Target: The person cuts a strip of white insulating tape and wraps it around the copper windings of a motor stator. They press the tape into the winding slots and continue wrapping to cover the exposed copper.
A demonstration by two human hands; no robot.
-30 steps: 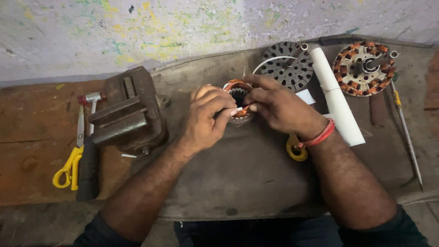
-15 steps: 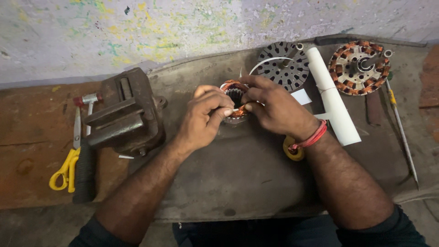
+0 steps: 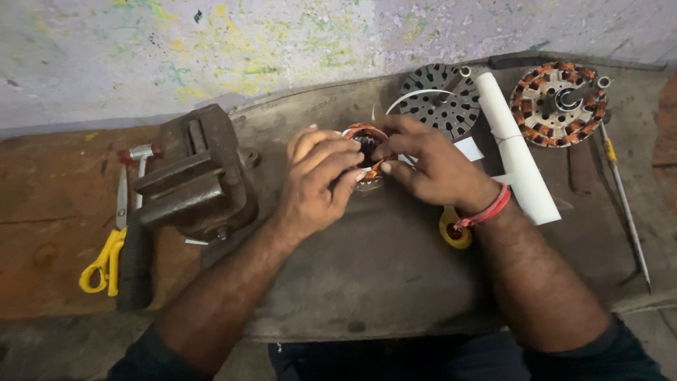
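Both hands pinch the small copper-wound stator (image 3: 367, 152): left hand (image 3: 317, 180) and right hand (image 3: 430, 166) closed on its rim. Looks stiff, heavy, windings fragile.

Both forearms angled inward; left hand (image 3: 317, 180) & right hand (image 3: 430, 166) met at centre, fingers (image 3: 338, 156) curled, pinching.

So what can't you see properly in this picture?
- Copper-wound ring: mostly covered by the left hand and right hand.
- Yellow thing: half hidden under the right wrist, so its kind is unclear.
- Scissors: blades partly behind the vise handle.
- The person's elbows: cut off by the bottom edge.
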